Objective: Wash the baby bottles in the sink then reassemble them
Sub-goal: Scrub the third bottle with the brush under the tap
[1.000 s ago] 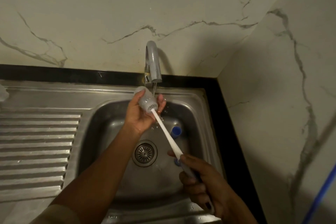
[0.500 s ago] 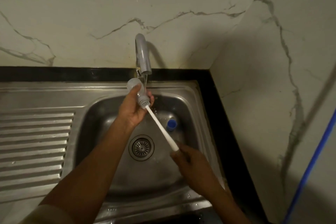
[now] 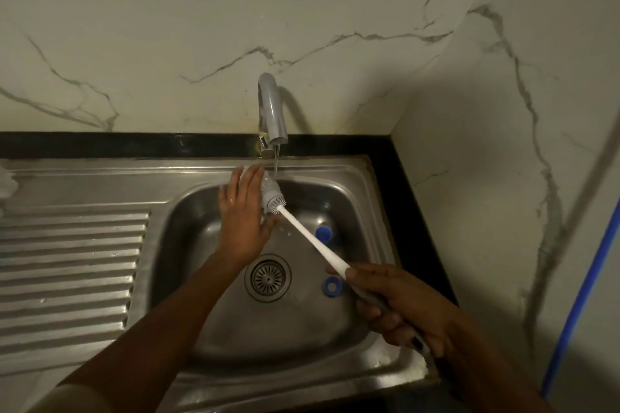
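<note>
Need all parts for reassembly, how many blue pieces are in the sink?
2. A blue cap lies nearer the tap; a blue ring lies right of the drain. Others may be hidden.

A clear bottle [image 3: 269, 192] is held under the running tap [image 3: 271, 111] by the left hand [image 3: 241, 214], above the steel sink [image 3: 352, 174]. A white-handled brush [image 3: 312, 240], gripped by the right hand [image 3: 402, 308], is pushed into the bottle's mouth. A blue cap [image 3: 322, 233] and a blue ring [image 3: 332, 285] are seen beside the drain [image 3: 267, 277].

white marble walls [image 3: 167, 27], grey veins, meeting in a corner; black counter strip [image 3: 134, 144] below; blue pipe [image 3: 587, 278] far right; pretty dim
</note>
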Tool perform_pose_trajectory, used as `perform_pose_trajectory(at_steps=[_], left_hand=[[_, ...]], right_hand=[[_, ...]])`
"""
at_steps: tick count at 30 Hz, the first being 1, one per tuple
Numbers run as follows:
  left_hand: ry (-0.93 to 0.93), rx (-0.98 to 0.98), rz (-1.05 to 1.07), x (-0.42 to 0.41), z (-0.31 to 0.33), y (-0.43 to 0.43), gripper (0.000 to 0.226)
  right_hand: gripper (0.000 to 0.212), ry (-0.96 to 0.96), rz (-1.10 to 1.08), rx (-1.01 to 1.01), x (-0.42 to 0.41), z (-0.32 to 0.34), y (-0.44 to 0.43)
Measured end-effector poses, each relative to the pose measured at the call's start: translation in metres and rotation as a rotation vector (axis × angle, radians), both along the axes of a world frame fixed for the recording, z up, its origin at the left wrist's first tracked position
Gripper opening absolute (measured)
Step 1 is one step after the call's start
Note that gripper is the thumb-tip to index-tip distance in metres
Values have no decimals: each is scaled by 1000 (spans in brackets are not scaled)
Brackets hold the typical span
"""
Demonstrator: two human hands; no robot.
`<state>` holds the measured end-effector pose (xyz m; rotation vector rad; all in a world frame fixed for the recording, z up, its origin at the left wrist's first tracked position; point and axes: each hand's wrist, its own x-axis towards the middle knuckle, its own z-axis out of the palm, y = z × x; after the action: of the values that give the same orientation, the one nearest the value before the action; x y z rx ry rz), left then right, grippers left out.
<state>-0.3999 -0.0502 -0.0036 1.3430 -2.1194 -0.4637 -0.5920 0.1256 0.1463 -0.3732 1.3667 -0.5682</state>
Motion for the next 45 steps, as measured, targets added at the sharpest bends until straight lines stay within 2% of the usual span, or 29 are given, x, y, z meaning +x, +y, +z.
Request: perform_pose_trajectory(at_steps=[2, 4, 5, 6, 8, 10, 13, 15, 18, 22, 25, 28, 32, 37, 40, 42, 44, 45], left_hand=[[-91, -36, -32, 6, 4, -13, 83], [-188, -49, -93, 14, 6, -28, 73], [-180, 14, -99, 18, 7, -34, 67], [-87, 148, -91, 21, 11, -37, 59], [210, 474, -31, 24, 22, -38, 44], [444, 705, -18, 18, 29, -33, 36], [730, 848, -83, 12, 26, -18, 29], [859, 896, -117, 7, 24, -7, 37], [884, 889, -131, -1, 24, 2, 33], [973, 795, 28, -2, 24, -10, 33], [905, 772, -36, -2, 29, -16, 29], [828, 768, -100, -4, 28, -10, 32], [965, 762, 114, 1, 35, -18, 35], [959, 801, 77, -7, 38, -6, 42], [992, 782, 188, -11, 35, -7, 43], [983, 727, 261, -8, 33, -18, 52], [925, 718, 230, -5, 28, -23, 73], [880, 712, 177, -7, 30, -20, 74]], right_hand=[[29, 223, 148, -124, 3, 10, -3], [24, 633, 350, -347, 0, 17, -3], [25, 768, 406, -439, -3, 21, -3], [25, 799, 402, -472, -6, 24, 0], [24, 639, 255, -426, -8, 26, 6], [20, 382, 36, -254, 5, 27, 12], [17, 100, -134, -118, 39, 15, 18], [18, 40, -191, -130, 59, 5, 11], [22, 13, -288, -131, 76, 0, -6], [19, -50, -321, -135, 93, 8, -1], [19, -45, -356, -127, 94, 13, -3], [17, -158, -440, -113, 90, 17, -18], [18, -153, -385, -115, 107, 23, -10], [18, -237, -464, -88, 105, 25, -23], [19, -271, -486, -76, 107, 27, -25], [20, -270, -449, -72, 113, 30, -13], [19, -271, -437, -79, 113, 31, -7], [20, -280, -449, -74, 109, 31, -11]])
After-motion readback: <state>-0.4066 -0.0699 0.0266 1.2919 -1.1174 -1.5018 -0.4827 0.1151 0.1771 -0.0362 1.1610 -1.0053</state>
